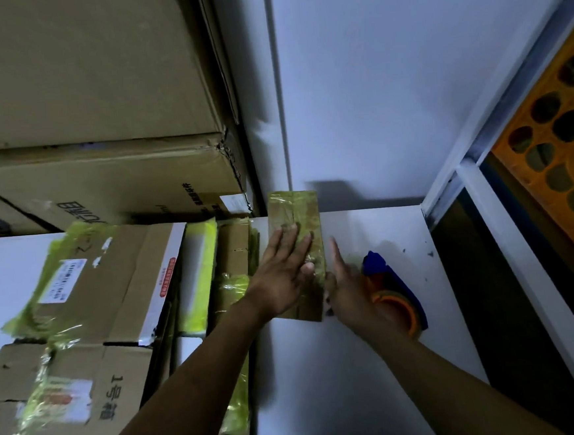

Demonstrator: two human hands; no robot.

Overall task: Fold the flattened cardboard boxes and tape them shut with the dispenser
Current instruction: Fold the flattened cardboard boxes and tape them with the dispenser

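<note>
I see big stacked cartons [88,68] back left, with the white worktop [376,364] in front of them. A pile of taped flattened boxes [88,284] covers its left side. A small taped box [294,216] sits mid-worktop, just right of the pile. Left hand [283,269] lies flat on top of it, fingers straight, gripping nothing. Right hand [345,281] is at the box's right edge, fingers straight, holding nothing I can make out. Blue-orange tape dispenser [397,287] is on the worktop just right of that hand
</note>
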